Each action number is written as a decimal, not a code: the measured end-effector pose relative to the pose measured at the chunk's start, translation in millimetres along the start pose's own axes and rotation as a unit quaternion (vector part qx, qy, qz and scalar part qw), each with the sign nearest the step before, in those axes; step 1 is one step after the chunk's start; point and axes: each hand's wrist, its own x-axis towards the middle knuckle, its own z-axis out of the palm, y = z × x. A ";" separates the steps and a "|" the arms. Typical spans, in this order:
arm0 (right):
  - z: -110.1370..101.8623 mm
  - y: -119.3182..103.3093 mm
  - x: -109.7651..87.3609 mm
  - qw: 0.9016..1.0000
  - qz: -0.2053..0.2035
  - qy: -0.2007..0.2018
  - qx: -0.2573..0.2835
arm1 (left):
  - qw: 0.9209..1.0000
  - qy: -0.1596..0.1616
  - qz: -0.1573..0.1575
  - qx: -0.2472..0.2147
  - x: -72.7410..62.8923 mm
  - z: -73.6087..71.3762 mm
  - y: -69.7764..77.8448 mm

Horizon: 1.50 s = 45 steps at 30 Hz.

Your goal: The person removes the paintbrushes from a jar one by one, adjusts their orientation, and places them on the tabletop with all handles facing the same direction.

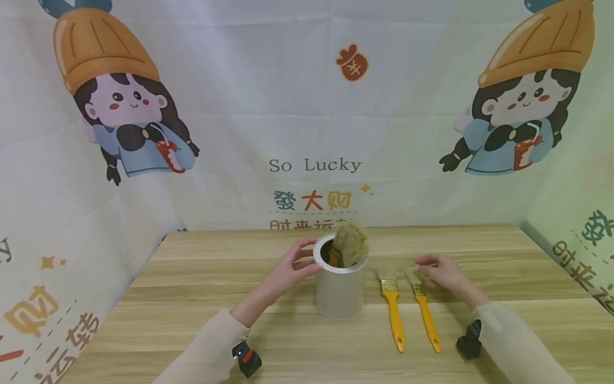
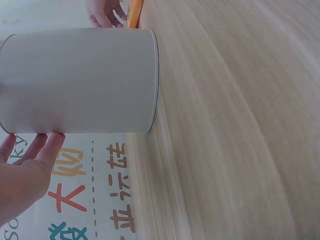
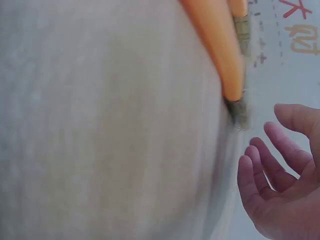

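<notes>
A grey can (image 1: 339, 296) with a white rim stands upright on the table. My left hand (image 1: 290, 269) grips its upper left side, thumb at the front of the rim and fingers round the far side. Pale bristles (image 1: 353, 242) stick up out of the can, with a metal ferrule and a bit of orange handle inside; the lower parts are hidden. To the right lie two paintbrushes with yellow-orange handles, a left brush (image 1: 395, 320) and a right brush (image 1: 428, 322), bristles pointing away. Beside the right brush's bristles is my right hand (image 1: 443, 273), fingers loosely bent around nothing.
The wooden table (image 1: 201, 298) ends at a printed cloth backdrop (image 1: 307, 122), which also hangs along both sides. Black wrist cameras sit on both forearms, the left camera (image 1: 247, 359) and the right camera (image 1: 470, 340), low over the table.
</notes>
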 end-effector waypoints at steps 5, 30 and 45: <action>-4.3 -13.2 -5.5 0.999 -0.027 0.016 -0.007 | 1.000 0.000 0.000 0.002 -0.5 0.4 0.5; 15.2 -70.2 -31.5 0.992 -0.104 0.061 0.043 | 1.000 0.005 -0.008 0.009 -2.4 1.7 4.1; 29.9 -114.1 -44.6 0.985 -0.112 0.090 0.098 | 1.000 0.002 -0.006 0.009 -2.1 1.3 2.9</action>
